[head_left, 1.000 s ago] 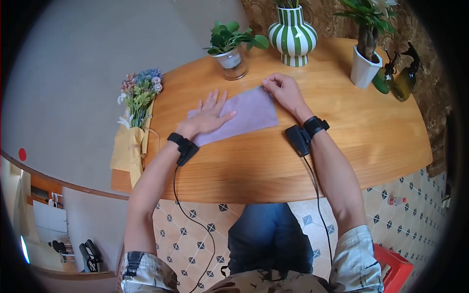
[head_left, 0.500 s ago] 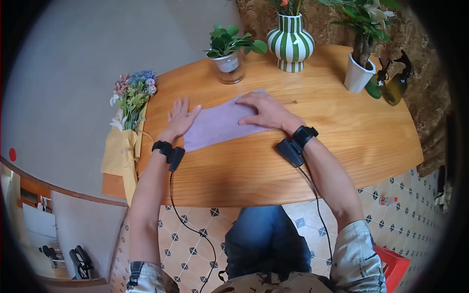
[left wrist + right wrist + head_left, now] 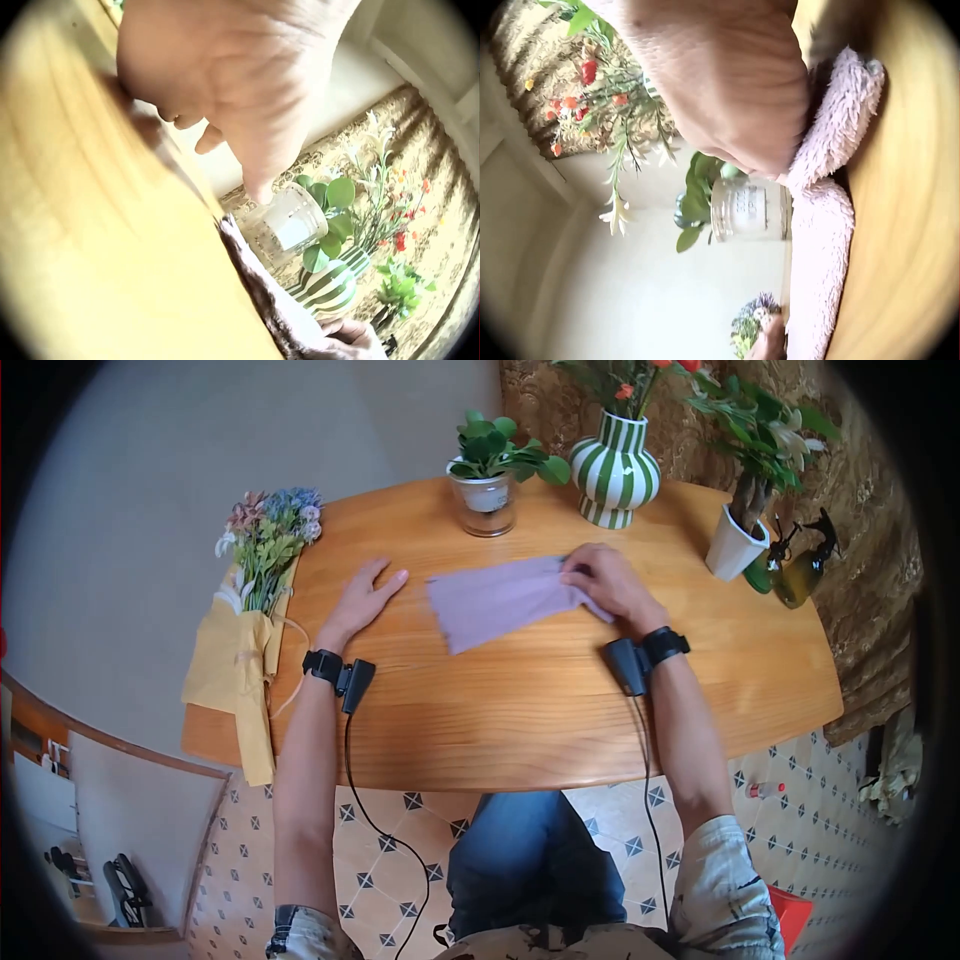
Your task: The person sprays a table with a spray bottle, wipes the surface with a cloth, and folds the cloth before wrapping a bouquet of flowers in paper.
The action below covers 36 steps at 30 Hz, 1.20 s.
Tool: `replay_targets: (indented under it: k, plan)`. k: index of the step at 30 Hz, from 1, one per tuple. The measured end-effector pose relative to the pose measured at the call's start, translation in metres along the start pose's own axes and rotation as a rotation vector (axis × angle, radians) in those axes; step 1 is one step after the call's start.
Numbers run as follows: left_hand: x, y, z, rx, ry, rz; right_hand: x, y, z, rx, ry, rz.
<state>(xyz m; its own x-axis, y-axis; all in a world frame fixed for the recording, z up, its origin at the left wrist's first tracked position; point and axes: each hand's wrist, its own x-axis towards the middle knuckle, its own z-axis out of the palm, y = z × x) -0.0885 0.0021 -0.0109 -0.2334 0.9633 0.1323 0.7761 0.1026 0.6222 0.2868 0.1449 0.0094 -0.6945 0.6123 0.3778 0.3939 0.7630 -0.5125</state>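
Note:
A purple fuzzy cloth (image 3: 495, 600) lies on the wooden table, its right end bunched and slightly raised. My right hand (image 3: 612, 585) pinches that end between thumb and fingers. In the right wrist view the cloth (image 3: 821, 247) shows a fold below the right hand (image 3: 720, 82). Left of the cloth and apart from it, my left hand (image 3: 362, 600) rests on the table with its fingers extended. The left wrist view has the left hand (image 3: 225, 82) close up, with the cloth's edge (image 3: 259, 289) beyond it.
Along the back stand a potted plant in a clear cup (image 3: 487, 510), a green-striped vase (image 3: 615, 475), a white pot (image 3: 735, 545) and spray bottles (image 3: 797, 580). A paper-wrapped bouquet (image 3: 245, 650) lies at the left edge. Cables hang from both wrist cameras.
The left hand has come off the cloth and sits to its left. The right hand let go of the corner, reached over the cloth, then took hold of its right end; the cloth has shifted right.

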Motion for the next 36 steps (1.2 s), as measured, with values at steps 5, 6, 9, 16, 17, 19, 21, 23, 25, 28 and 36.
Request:
replay_targets:
  k: [5,6,9,16,17,19,21,23,25,28,36]
  plan:
    - [-0.006,-0.001,-0.005,-0.372,0.054,0.004,-0.010,0.022,-0.030,-0.132,0.062,0.225]
    - [-0.007,0.002,-0.006,-0.510,0.042,-0.048,-0.012,0.021,-0.033,-0.159,0.093,0.251]
    - [-0.012,0.005,-0.009,-0.674,0.079,-0.040,-0.006,0.002,-0.032,-0.159,0.098,0.244]
    - [-0.014,0.003,-0.007,-0.672,0.065,-0.006,0.014,-0.046,0.007,-0.169,-0.264,0.030]
    - [-0.014,0.001,-0.008,-0.653,0.063,-0.005,0.012,-0.036,0.013,-0.212,-0.228,0.001]
    - [-0.014,0.000,-0.008,-0.651,0.066,0.005,0.007,-0.022,0.013,-0.272,-0.194,-0.030]
    - [-0.014,-0.001,-0.007,-0.651,0.079,-0.007,-0.001,-0.015,0.005,-0.214,-0.199,0.003]
    - [-0.013,-0.005,-0.004,-0.668,0.083,0.029,-0.009,-0.007,-0.003,-0.219,-0.185,0.042]
    - [-0.013,-0.008,-0.002,-0.679,0.090,0.064,-0.019,0.001,-0.010,-0.218,-0.169,0.079]
    - [-0.012,-0.008,-0.002,-0.674,0.129,0.102,-0.039,0.021,-0.028,-0.172,-0.116,0.150]
    - [-0.006,-0.019,0.004,-0.642,0.138,0.123,-0.098,0.050,-0.075,-0.483,-0.020,0.354]
